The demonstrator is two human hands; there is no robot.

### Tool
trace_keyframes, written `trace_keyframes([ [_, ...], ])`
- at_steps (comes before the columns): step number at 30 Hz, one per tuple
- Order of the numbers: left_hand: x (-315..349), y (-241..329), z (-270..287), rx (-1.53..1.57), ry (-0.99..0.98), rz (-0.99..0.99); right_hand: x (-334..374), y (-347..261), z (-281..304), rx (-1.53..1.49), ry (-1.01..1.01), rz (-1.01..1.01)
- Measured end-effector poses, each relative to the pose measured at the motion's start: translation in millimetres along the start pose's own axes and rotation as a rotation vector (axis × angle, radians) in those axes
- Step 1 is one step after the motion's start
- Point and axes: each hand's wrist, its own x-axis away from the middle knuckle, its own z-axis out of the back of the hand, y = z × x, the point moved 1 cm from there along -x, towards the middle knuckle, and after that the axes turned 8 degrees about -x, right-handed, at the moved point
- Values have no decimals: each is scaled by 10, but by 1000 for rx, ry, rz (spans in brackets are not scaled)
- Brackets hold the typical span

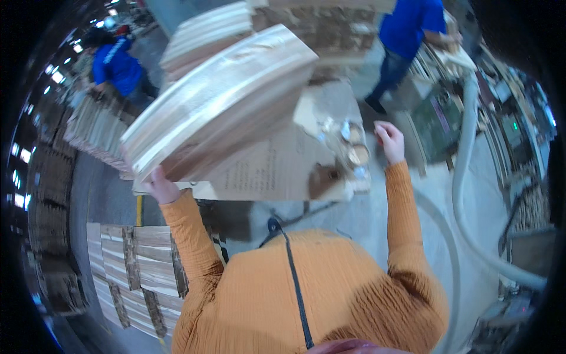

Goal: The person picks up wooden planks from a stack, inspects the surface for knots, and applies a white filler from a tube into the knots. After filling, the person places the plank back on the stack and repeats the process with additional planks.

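Brown cardboard (253, 174) is spread over the work surface, with round pale items (357, 154) crowded at its right end. Farther right, the floor is crossed by a thick grey hose (469, 153). Blue shirts are worn by a person far left (121, 68) and a person far right (411, 26). Striped boards (141, 265) are laid out near left.

Above the cardboard, a wooden block (218, 103) is tilted, its near left end gripped by the left hand (162, 187), thumb visible. The right hand (390, 143) is raised well apart from it, fingers curled; how tightly cannot be told.

The left fingertips are hidden by the block, whose grain is blurred.
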Motion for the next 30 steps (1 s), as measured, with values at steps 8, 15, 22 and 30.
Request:
trace_keyframes([
  [8, 215, -141, 368, -122, 72, -40, -21, 588, 106, 884, -405, -26],
  [15, 15, -298, 307, -136, 58, -170, -22, 582, -53, 1139, -534, -234],
  [22, -21, 196, -1, -145, 52, -258, 5, 556, -104, 1119, -583, -340],
  [30, 12, 241, 47, -114, 30, -233, -100, 715, -124, 1111, -726, -149],
])
